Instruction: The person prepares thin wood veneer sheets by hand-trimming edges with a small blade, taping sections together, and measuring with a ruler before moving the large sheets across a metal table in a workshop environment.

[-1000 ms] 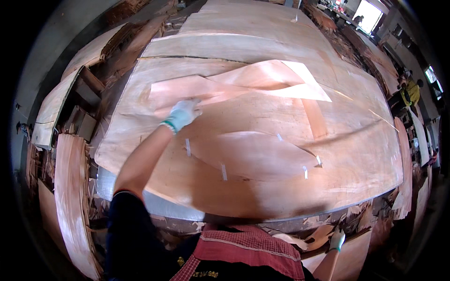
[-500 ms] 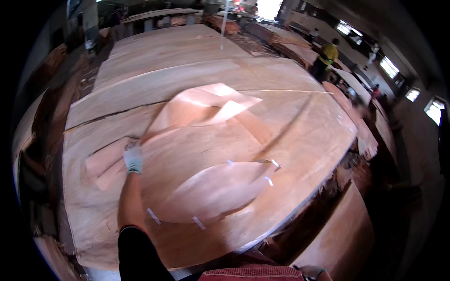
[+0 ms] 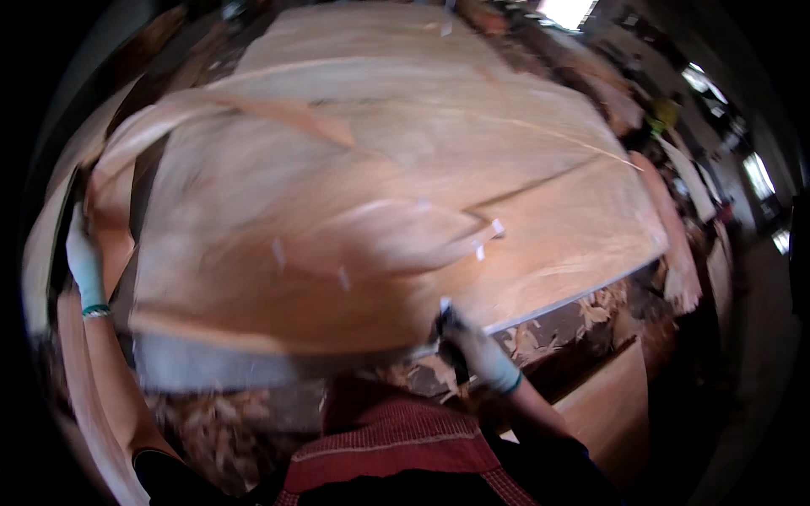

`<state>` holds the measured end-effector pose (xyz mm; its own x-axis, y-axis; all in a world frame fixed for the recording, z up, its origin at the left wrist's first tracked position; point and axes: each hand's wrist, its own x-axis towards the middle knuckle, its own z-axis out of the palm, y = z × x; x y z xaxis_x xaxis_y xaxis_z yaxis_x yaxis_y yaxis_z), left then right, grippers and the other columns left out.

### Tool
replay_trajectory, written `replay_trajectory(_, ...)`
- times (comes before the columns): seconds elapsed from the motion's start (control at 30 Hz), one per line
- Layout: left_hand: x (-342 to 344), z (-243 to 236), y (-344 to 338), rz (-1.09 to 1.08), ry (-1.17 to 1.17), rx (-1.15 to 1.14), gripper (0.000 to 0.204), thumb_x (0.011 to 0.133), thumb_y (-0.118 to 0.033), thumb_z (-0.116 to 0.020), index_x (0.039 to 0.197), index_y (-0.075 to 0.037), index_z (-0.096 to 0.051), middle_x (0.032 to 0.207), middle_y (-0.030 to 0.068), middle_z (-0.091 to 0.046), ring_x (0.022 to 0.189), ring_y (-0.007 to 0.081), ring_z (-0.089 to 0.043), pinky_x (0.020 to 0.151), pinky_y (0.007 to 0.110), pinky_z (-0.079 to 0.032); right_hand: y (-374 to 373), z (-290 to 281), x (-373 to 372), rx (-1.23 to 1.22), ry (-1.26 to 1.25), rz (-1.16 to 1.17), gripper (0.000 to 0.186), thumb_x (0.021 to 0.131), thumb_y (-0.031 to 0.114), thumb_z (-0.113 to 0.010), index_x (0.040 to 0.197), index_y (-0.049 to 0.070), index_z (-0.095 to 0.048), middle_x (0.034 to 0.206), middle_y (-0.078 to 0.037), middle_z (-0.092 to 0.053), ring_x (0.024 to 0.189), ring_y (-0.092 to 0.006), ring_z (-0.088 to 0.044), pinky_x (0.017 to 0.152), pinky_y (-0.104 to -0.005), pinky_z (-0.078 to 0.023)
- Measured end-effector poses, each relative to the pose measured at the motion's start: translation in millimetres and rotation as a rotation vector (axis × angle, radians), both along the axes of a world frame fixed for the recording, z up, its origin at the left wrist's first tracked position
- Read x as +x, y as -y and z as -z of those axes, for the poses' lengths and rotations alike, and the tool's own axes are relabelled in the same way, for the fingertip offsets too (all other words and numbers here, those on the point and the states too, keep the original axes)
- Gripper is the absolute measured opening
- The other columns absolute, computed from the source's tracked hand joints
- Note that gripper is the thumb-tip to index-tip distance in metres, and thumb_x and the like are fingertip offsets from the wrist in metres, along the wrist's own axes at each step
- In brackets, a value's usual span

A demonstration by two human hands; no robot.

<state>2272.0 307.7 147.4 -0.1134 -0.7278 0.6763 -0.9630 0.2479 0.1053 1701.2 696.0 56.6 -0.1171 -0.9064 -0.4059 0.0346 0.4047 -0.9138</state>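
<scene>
At the far left, beyond the table edge, my left hand (image 3: 85,260) in a pale glove is closed on a thin wood veneer sheet (image 3: 135,135). The sheet arcs up and over the table's left side, its far end curling above the stack. My right hand (image 3: 481,352), also gloved, is at the near edge, closed round a dark hand tool (image 3: 453,337) with a white bit at its tip. Motion blur hides the tool's kind. On the large veneer sheets (image 3: 337,312) lies a leaf-shaped veneer patch (image 3: 396,236), with white tape pieces (image 3: 498,228) around it.
Veneer scraps (image 3: 224,438) litter the floor below the near edge. A leaning veneer sheet (image 3: 612,396) stands at the lower right. More veneer stacks (image 3: 675,236) line the right side, where a person in yellow (image 3: 665,114) is farther back.
My left hand has carried the loose veneer sheet leftward off the table. My right hand has come up from the lower edge with the dark tool. The view has shifted.
</scene>
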Motion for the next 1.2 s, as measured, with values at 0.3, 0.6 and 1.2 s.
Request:
replay_trajectory(0.3, 333, -77, -347, -0.547, -0.128, 0.095, 0.04, 0.099, -0.013, -0.048, 0.132, 0.01, -0.046, 0.13, 0.023, -0.056, 0.118, 0.0277, -0.056, 0.1, 0.031, -0.043, 60, -15, 131, -0.239, 0.466, -0.302, 0.018, 0.099, 0.011, -0.043, 0.112, 0.004, -0.053, 0.088, -0.007, -0.063, 0.063, -0.0093, -0.051, 0.058, -0.0234, -0.043)
replay_trajectory(0.6, 498, -6, -478, -0.542, -0.251, -0.058, 0.04, 0.099, -0.014, -0.046, 0.133, 0.007, -0.047, 0.124, 0.0156, -0.059, 0.11, 0.02, -0.057, 0.097, 0.029, -0.044, 126, 10, 343, -0.187, 0.49, -0.497, 0.017, 0.1, 0.016, -0.046, 0.111, 0.005, -0.054, 0.09, -0.007, -0.063, 0.065, -0.0085, -0.055, 0.055, -0.0217, -0.044)
replay_trajectory(1.2, 784, -101, -221, -0.883, 0.139, 0.071, 0.022, 0.091, -0.02, -0.051, 0.11, -0.014, -0.061, 0.096, 0.0148, -0.068, 0.087, 0.0343, -0.067, 0.075, 0.044, -0.054, 223, 85, 740, -0.174, -0.085, -0.681, 0.027, 0.099, 0.028, -0.047, 0.089, 0.007, -0.061, 0.078, -0.006, -0.064, 0.057, -0.0101, -0.053, 0.052, -0.0253, -0.043)
